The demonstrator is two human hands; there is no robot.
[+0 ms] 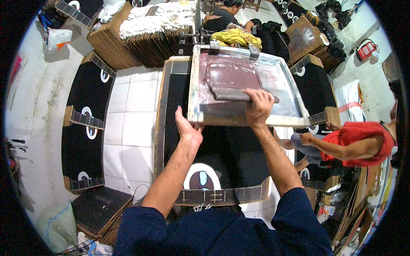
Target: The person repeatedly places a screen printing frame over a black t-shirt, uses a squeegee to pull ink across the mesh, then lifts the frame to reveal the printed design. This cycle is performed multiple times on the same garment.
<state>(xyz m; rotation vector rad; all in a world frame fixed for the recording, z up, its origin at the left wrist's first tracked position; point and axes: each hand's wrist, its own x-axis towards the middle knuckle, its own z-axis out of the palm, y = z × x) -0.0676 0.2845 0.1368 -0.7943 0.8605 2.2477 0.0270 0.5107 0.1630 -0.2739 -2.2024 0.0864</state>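
Note:
A screen printing frame (197, 81) with a pale wooden border is tilted over a black fabric panel (226, 149) on a board. Dark maroon ink (235, 70) is smeared across its mesh. My right hand (259, 106) is closed round a long squeegee (230, 94), which rests on the mesh near the ink's lower edge. At the frame's near left corner, my left hand (190, 130) holds the border, thumb up outside it and fingers partly hidden beneath. A white, brown and blue eye print (203, 177) shows on the fabric nearest me.
Clamps (253, 52) hold the frame's far edge. Black printed panels (87, 94) line the left side; more lie at the right. A person in a red top (358, 143) stands at the right. Beyond the frame are another person (222, 19), yellow cloth (237, 38) and stacked boards (158, 47).

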